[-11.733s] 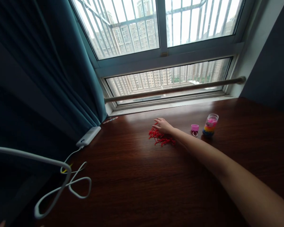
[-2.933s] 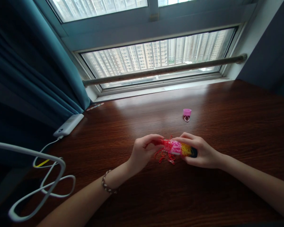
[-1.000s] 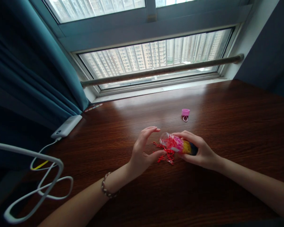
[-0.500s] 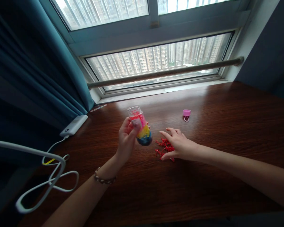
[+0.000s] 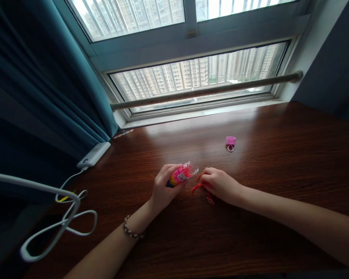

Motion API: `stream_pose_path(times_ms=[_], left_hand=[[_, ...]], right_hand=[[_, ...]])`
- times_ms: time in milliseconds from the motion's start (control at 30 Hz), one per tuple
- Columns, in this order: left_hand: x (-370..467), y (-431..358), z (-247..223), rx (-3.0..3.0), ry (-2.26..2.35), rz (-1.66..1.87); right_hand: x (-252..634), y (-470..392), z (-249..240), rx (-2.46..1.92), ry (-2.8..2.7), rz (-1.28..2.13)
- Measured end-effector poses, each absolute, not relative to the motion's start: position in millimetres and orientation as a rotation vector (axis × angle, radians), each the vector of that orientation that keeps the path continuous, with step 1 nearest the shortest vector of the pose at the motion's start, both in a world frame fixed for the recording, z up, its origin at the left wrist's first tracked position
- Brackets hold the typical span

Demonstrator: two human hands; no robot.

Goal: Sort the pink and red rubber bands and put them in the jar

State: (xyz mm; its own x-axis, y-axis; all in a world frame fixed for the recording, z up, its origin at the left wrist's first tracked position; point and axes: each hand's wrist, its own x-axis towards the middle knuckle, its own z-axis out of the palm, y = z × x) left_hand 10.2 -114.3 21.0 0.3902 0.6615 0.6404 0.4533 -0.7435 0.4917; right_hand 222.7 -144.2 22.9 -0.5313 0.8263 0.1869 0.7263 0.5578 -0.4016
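My left hand [image 5: 165,184] is wrapped round a small clear jar [image 5: 182,174] filled with layers of coloured rubber bands, pink and red near its mouth, yellow and dark blue towards the base. The jar is tipped on its side, its open mouth pointing right. Just beyond that mouth, my right hand [image 5: 221,185] is closed with its fingertips on a small pile of red rubber bands [image 5: 209,197] on the table. Part of the pile is hidden under the fingers. Farther back lies a pink cap [image 5: 230,140] with a small loop.
The dark brown wooden table [image 5: 267,155] runs back to a window with a metal rail [image 5: 206,91]. At the left, a white power bank [image 5: 94,154] lies by the blue curtain [image 5: 84,97], with a looped white cable [image 5: 46,179] in front.
My left hand has lowered the jar and tilted it from nearly upright to lying sideways, mouth to the right. My right hand's spread fingers have closed onto the red rubber bands.
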Motion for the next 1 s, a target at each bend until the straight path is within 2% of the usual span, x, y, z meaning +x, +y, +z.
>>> stream_pose_path(times_ms=[300,567,1000], left_hand=[[5,-111,15,2.584,0.877,1.220],[5,-110,14,2.586,0.900,1.204],[6,-110,15,2.611,0.913,1.151]], right_hand=[[251,-127,54,-1.090,-2.455,0.818],[245,-151,57,-1.622,-2.519,0.618],[229,-156,44,-1.366,-2.510,0.537]])
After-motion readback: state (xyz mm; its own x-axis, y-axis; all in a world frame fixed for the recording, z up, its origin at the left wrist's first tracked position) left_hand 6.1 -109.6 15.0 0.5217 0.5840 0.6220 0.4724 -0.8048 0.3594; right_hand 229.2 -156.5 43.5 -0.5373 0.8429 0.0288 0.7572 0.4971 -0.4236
